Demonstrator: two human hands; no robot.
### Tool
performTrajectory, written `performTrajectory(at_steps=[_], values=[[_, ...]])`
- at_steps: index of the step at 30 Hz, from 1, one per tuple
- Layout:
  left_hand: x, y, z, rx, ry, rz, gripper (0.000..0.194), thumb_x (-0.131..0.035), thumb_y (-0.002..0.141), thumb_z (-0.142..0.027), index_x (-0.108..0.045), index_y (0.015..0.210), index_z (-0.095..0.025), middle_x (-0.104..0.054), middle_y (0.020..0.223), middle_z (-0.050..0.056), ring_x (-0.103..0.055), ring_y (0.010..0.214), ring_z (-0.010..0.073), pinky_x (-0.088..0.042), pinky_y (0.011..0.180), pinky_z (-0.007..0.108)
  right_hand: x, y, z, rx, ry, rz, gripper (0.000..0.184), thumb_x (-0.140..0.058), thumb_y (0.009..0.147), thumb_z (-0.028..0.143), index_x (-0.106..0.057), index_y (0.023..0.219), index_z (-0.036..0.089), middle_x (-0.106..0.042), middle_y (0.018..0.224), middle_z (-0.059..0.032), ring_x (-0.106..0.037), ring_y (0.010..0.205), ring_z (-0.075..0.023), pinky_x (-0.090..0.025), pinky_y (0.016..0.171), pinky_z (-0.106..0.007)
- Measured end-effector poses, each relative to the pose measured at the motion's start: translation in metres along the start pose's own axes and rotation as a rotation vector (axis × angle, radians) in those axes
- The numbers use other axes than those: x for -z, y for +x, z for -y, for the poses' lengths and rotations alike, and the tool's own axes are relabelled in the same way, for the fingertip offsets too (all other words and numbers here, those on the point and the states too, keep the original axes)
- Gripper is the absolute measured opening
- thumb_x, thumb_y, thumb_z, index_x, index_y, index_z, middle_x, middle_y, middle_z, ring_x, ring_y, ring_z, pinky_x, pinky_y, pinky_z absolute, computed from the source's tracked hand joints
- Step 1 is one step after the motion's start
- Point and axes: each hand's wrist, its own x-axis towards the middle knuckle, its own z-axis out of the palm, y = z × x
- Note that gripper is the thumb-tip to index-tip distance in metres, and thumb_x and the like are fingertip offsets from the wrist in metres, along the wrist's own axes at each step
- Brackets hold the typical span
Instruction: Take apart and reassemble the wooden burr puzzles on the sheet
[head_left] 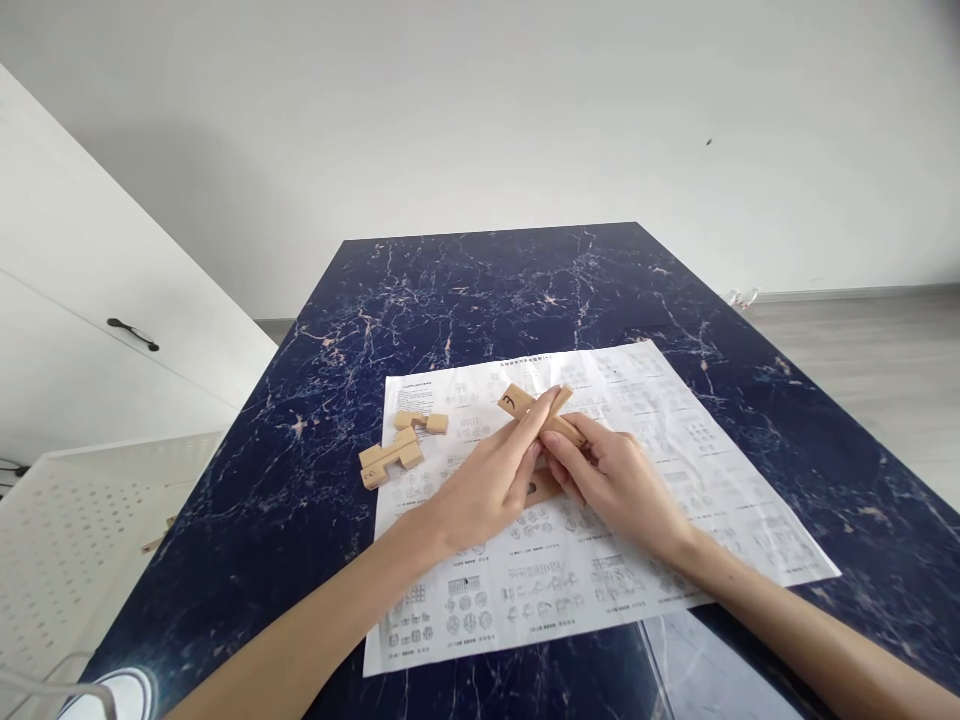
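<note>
Both hands meet over a printed instruction sheet [645, 560], closed around crossed wooden puzzle pieces [516, 400]. One of these bears a handwritten mark like a 3. My left hand [491, 480] grips them from the left, its fingers reaching over the top. From the right, my right hand [615, 475] pinches the same pieces with thumb and fingers. Beneath the hands shows another wooden piece [546, 488] with a dark mark, partly hidden. Left of the hands lie a notched wooden piece [421, 422] and, nearer, notched wooden pieces [391, 458] side by side, overlapping the sheet's edge.
The sheet lies on a dark blue marbled table [480, 290]. A white perforated basket [112, 510] stands off the table's left side, with some wooden pieces inside. A white cabinet [97, 260] is at left. A clear, glossy flat object [720, 665] lies at the near edge.
</note>
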Motion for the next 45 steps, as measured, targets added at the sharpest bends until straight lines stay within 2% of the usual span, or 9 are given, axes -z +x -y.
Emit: performTrajectory(at_steps=[5, 10, 13, 16, 20, 26, 30, 39, 45], values=[[0.002, -0.002, 0.0, -0.021, 0.029, 0.013, 0.066, -0.044, 0.112, -0.019, -0.024, 0.171, -0.041, -0.037, 0.174, 0.001, -0.047, 0.156, 0.0327, -0.047, 0.125, 0.056, -0.002, -0.002, -0.002, -0.003, -0.022, -0.008, 0.047, -0.047, 0.111, 0.057, -0.051, 0.075, 0.027, -0.061, 0.055, 0.0016, -0.055, 0.047, -0.0157, -0.042, 0.049, -0.032], [0.004, -0.003, -0.001, -0.038, 0.008, 0.061, 0.074, -0.043, 0.109, -0.011, -0.021, 0.171, -0.043, -0.035, 0.175, -0.003, -0.04, 0.16, 0.0307, -0.038, 0.131, 0.056, -0.004, -0.003, -0.008, -0.009, -0.029, -0.008, 0.047, -0.049, 0.11, 0.059, -0.053, 0.076, 0.026, -0.062, 0.055, 0.0013, -0.054, 0.047, -0.0153, -0.039, 0.047, -0.031], [0.003, -0.004, -0.001, -0.038, 0.019, 0.071, 0.073, -0.042, 0.11, -0.012, -0.019, 0.172, -0.043, -0.035, 0.176, -0.003, -0.041, 0.159, 0.0307, -0.039, 0.13, 0.056, -0.004, -0.003, -0.011, -0.023, 0.013, 0.012, 0.045, -0.051, 0.11, 0.057, -0.053, 0.077, 0.026, -0.06, 0.054, 0.0025, -0.052, 0.046, -0.0146, -0.039, 0.047, -0.03], [-0.001, -0.007, 0.0, -0.05, 0.041, 0.0, 0.067, -0.042, 0.111, -0.016, -0.024, 0.171, -0.042, -0.041, 0.173, 0.003, -0.052, 0.15, 0.0315, -0.049, 0.123, 0.054, -0.005, -0.003, -0.01, -0.031, 0.084, 0.024, 0.041, -0.053, 0.11, 0.052, -0.054, 0.079, 0.026, -0.059, 0.054, 0.0038, -0.053, 0.047, -0.0142, -0.042, 0.051, -0.03], [-0.008, -0.01, 0.004, -0.045, 0.061, -0.166, 0.055, -0.046, 0.113, -0.022, -0.043, 0.165, -0.038, -0.057, 0.159, 0.009, -0.065, 0.132, 0.0311, -0.056, 0.114, 0.055, -0.005, -0.001, -0.006, -0.041, 0.238, 0.076, 0.036, -0.051, 0.112, 0.05, -0.055, 0.085, 0.025, -0.063, 0.061, 0.0027, -0.059, 0.055, -0.0156, -0.049, 0.059, -0.031], [-0.011, -0.011, 0.005, -0.024, 0.083, -0.303, 0.044, -0.05, 0.112, -0.023, -0.059, 0.154, -0.034, -0.066, 0.148, 0.009, -0.069, 0.127, 0.0295, -0.058, 0.112, 0.053, -0.005, 0.0, -0.005, -0.003, 0.34, 0.165, 0.034, -0.047, 0.113, 0.049, -0.06, 0.092, 0.025, -0.074, 0.079, -0.0035, -0.07, 0.073, -0.0197, -0.056, 0.07, -0.034], [-0.012, -0.008, 0.003, -0.048, 0.017, -0.305, 0.045, -0.05, 0.111, -0.018, -0.061, 0.153, -0.033, -0.069, 0.147, 0.007, -0.071, 0.126, 0.0275, -0.062, 0.107, 0.049, -0.007, -0.002, -0.005, -0.039, 0.284, 0.129, 0.032, -0.048, 0.112, 0.05, -0.061, 0.098, 0.025, -0.076, 0.076, -0.0035, -0.072, 0.07, -0.0214, -0.055, 0.067, -0.034], [-0.015, -0.007, 0.003, -0.096, 0.009, -0.294, 0.048, -0.05, 0.109, -0.012, -0.06, 0.152, -0.031, -0.071, 0.147, 0.006, -0.074, 0.125, 0.0252, -0.067, 0.103, 0.044, -0.012, -0.005, -0.009, -0.02, 0.142, 0.035, 0.034, -0.049, 0.111, 0.049, -0.06, 0.09, 0.024, -0.072, 0.071, -0.0023, -0.069, 0.064, -0.0199, -0.052, 0.061, -0.031], [-0.015, -0.007, 0.004, -0.155, 0.152, -0.349, 0.046, -0.055, 0.109, -0.011, -0.06, 0.152, -0.028, -0.073, 0.142, 0.008, -0.074, 0.125, 0.0243, -0.066, 0.105, 0.043, -0.01, -0.004, -0.009, -0.018, 0.199, 0.042, 0.035, -0.049, 0.111, 0.052, -0.062, 0.098, 0.022, -0.072, 0.077, -0.0027, -0.067, 0.067, -0.0194, -0.053, 0.062, -0.031]])
